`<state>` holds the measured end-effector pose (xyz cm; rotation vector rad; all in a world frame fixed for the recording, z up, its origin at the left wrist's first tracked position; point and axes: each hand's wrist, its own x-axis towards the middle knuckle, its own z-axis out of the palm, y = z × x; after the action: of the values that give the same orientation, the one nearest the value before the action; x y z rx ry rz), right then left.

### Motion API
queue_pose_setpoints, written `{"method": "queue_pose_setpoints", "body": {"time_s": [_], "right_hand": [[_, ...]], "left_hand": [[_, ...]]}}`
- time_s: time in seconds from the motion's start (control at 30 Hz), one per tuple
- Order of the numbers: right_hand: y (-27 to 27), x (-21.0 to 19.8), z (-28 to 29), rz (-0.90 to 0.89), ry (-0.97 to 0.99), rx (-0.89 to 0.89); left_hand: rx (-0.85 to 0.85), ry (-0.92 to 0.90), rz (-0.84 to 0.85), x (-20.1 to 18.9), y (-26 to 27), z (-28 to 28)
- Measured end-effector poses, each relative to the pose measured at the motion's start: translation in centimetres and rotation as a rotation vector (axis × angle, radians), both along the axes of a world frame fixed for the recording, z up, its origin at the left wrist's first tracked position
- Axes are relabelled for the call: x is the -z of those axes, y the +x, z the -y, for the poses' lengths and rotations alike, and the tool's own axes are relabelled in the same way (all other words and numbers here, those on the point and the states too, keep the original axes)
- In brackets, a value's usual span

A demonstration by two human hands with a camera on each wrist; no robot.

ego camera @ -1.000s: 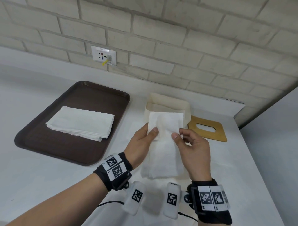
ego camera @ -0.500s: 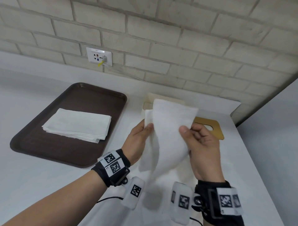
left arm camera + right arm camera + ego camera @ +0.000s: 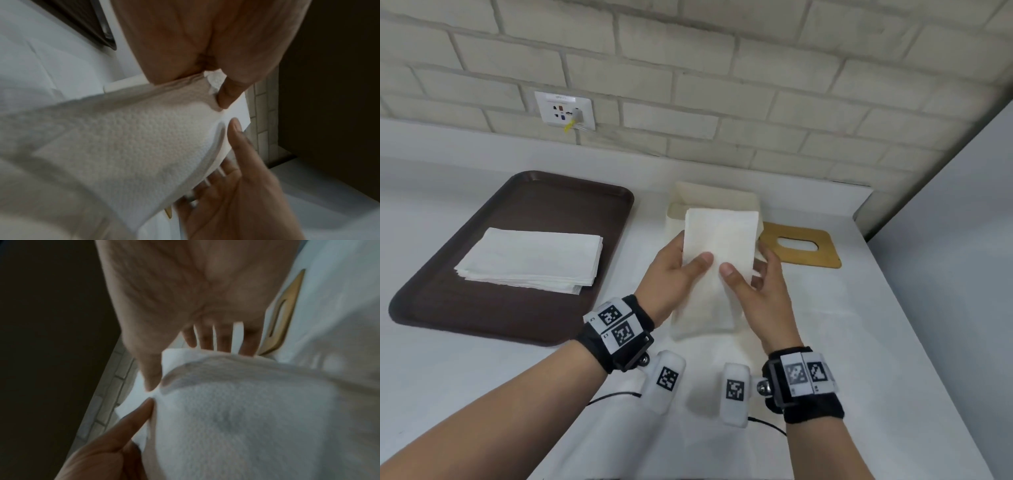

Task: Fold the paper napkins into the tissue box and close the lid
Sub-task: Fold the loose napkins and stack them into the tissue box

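The head view alone shows the open tissue box [image 3: 714, 202] at the far middle of the white counter [image 3: 465, 377], its wooden lid [image 3: 803, 248] flat to the right, and a napkin stack [image 3: 530, 260] on the brown tray [image 3: 544, 198] at left. The wrist views add the embossed texture. The folded napkin [image 3: 717, 260] is held above the counter just near of the box, long axis running near to far. The left hand [image 3: 671, 277] and right hand [image 3: 760, 291] each grip it, thumb on top, fingers beneath. A pale brick wall [image 3: 722, 85] carries 1 socket [image 3: 565, 111].
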<state>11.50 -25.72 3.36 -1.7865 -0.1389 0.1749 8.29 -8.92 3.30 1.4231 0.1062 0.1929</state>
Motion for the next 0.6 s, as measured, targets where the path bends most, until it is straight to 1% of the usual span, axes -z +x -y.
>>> {"method": "queue_pose_setpoints", "body": {"time_s": [0.03, 0.1, 0.2, 0.27, 0.33, 0.4, 0.47, 0.6], "right_hand": [[-0.1, 0.3, 0.3, -0.044, 0.014, -0.079], [-0.3, 1.1, 1.0, -0.041, -0.070, -0.180], [-1.2, 2.0, 1.9, 0.008, -0.192, -0.255], [-1.8, 2.6, 2.3, 0.019, -0.254, -0.266], [-2.4, 3.0, 2.5, 0.020, -0.238, -0.177], [-3.0, 3.0, 2.5, 0.049, -0.136, -0.043], [-3.6, 2.8, 2.2, 0.084, -0.062, 0.048], [-4.7, 3.0, 1.6, 0.070, -0.023, 0.096]], "left_hand": [[0.000, 0.012, 0.015, -0.5, 0.2, 0.0], [-0.013, 0.039, 0.040, -1.0, 0.6, 0.0], [-0.022, 0.068, 0.072, -1.2, 0.8, 0.1], [-0.013, 0.094, 0.091, -0.9, 0.6, 0.4], [-0.006, 0.121, 0.102, -0.4, 0.1, 1.0], [0.005, 0.130, 0.104, 0.4, -0.5, 1.7], [0.019, 0.119, 0.098, 1.0, -1.2, 2.6], [0.003, 0.122, 0.072, 2.8, -2.3, 3.8]]}}
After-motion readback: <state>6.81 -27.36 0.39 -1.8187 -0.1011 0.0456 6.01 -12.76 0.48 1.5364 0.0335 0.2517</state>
